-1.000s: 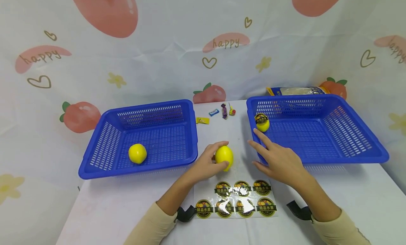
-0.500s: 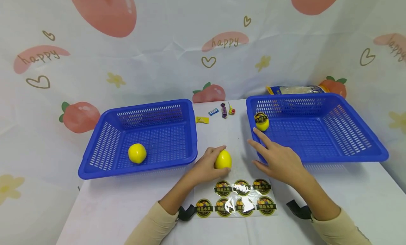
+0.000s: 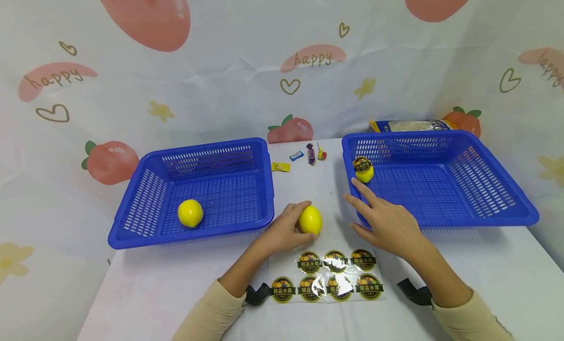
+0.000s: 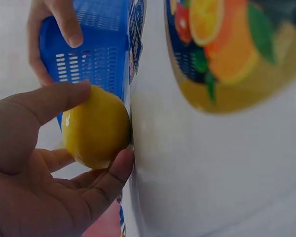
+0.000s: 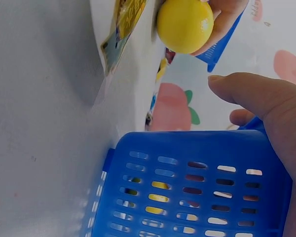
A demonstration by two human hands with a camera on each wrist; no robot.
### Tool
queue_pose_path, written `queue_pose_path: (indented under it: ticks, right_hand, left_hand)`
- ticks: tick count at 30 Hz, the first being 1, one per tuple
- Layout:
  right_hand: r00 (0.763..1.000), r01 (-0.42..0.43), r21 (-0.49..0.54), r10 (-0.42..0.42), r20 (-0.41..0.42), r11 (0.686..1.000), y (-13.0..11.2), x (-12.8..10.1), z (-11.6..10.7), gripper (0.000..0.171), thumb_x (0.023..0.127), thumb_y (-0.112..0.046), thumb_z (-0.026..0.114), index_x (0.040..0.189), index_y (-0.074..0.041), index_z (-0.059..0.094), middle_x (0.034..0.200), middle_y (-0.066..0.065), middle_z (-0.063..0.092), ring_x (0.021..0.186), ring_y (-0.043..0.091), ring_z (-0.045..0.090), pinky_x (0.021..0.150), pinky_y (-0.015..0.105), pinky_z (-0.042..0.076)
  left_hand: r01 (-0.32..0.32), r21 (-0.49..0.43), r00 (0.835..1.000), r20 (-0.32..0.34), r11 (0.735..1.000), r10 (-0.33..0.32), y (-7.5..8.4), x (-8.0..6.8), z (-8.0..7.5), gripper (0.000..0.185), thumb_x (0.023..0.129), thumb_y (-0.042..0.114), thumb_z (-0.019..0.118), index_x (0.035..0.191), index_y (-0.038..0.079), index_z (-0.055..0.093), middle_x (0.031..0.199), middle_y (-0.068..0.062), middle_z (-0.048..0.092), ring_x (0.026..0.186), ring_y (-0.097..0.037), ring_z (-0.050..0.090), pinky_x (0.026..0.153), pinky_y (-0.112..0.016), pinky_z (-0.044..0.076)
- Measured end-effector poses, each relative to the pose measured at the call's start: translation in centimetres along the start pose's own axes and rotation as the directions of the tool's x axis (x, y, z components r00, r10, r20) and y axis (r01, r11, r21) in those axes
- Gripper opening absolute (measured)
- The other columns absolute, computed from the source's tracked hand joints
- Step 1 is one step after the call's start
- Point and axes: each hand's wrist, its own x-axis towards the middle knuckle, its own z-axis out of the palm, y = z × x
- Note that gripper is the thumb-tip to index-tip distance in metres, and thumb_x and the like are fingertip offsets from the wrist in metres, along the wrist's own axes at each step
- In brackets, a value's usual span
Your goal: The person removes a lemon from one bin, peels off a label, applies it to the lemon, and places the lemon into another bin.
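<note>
My left hand [image 3: 288, 231] holds a yellow lemon [image 3: 311, 220] between thumb and fingers, low over the table behind a sheet of round fruit stickers [image 3: 326, 277]. In the left wrist view the lemon [image 4: 96, 128] sits between the thumb and the fingertips. My right hand [image 3: 392, 226] lies over the near left corner of the right blue basket [image 3: 484, 221], fingers spread and holding nothing. Just beyond its fingertips, a lemon with a black and gold sticker [image 3: 364, 170] sits in that basket. Another lemon [image 3: 190, 213], with no sticker showing, lies in the left blue basket [image 3: 189, 238].
Between the baskets, towards the back, lie a yellow wrapped candy [image 3: 281, 167], a blue one [image 3: 296, 156], a purple one [image 3: 311, 154] and a small lollipop [image 3: 322, 155]. A blue and yellow packet [image 3: 414, 126] stands behind the right basket, against the printed backdrop [image 3: 220, 86].
My left hand has shifted slightly, and the lemon in its grip has turned and tilted a little. The right hand has stayed in place over the basket edge.
</note>
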Motion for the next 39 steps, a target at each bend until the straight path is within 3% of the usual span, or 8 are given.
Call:
queue_pose_path:
  ticks: [9, 16, 28, 39]
  right_hand:
    - [1.000, 0.006, 0.000, -0.006, -0.009, 1.000, 0.04, -0.05, 0.10, 0.065, 0.081, -0.035, 0.083, 0.138, -0.014, 0.061, 0.157, 0.013, 0.038, 0.056, 0.014, 0.048, 0.039, 0.020, 0.030]
    - [1.000, 0.008, 0.000, -0.008, -0.012, 1.000, 0.05, -0.05, 0.09, 0.065, 0.080, -0.035, 0.083, 0.138, -0.014, 0.061, 0.156, 0.014, 0.038, 0.055, 0.013, 0.045, 0.039, 0.020, 0.030]
    - [1.000, -0.002, 0.001, 0.002, 0.000, 1.000, -0.04, -0.01, 0.00, 0.066, 0.080, -0.034, 0.084, 0.139, -0.015, 0.060, 0.157, 0.014, 0.037, 0.056, 0.014, 0.048, 0.040, 0.020, 0.032]
    - [1.000, -0.001, 0.005, 0.001, -0.005, 1.000, -0.05, -0.04, 0.03, 0.065, 0.081, -0.035, 0.083, 0.138, -0.015, 0.060, 0.157, 0.013, 0.037, 0.056, 0.014, 0.048, 0.040, 0.020, 0.031]
  left_hand:
    - [-0.053, 0.010, 0.998, -0.035, 0.999, 0.053, 0.15, -0.03, 0.03, 0.076, 0.088, 0.018, 0.077, 0.152, 0.003, 0.037, 0.138, -0.021, 0.047, 0.096, -0.021, 0.055, 0.081, -0.029, 0.050]
    - [-0.030, 0.028, 0.998, -0.048, 0.999, 0.032, 0.31, -0.08, -0.03, 0.080, 0.086, 0.018, 0.080, 0.152, 0.002, 0.036, 0.134, -0.022, 0.048, 0.098, -0.022, 0.058, 0.088, -0.034, 0.052]
    - [-0.022, 0.033, 0.999, -0.040, 0.999, 0.023, 0.19, -0.14, -0.29, 0.085, 0.084, 0.019, 0.082, 0.153, 0.002, 0.035, 0.135, -0.022, 0.047, 0.097, -0.020, 0.054, 0.089, -0.035, 0.050]
    - [-0.025, 0.022, 0.998, -0.051, 0.999, 0.026, 0.55, -0.09, 0.15, 0.080, 0.080, 0.018, 0.086, 0.148, 0.006, 0.045, 0.127, -0.018, 0.052, 0.091, -0.018, 0.057, 0.081, -0.028, 0.053]
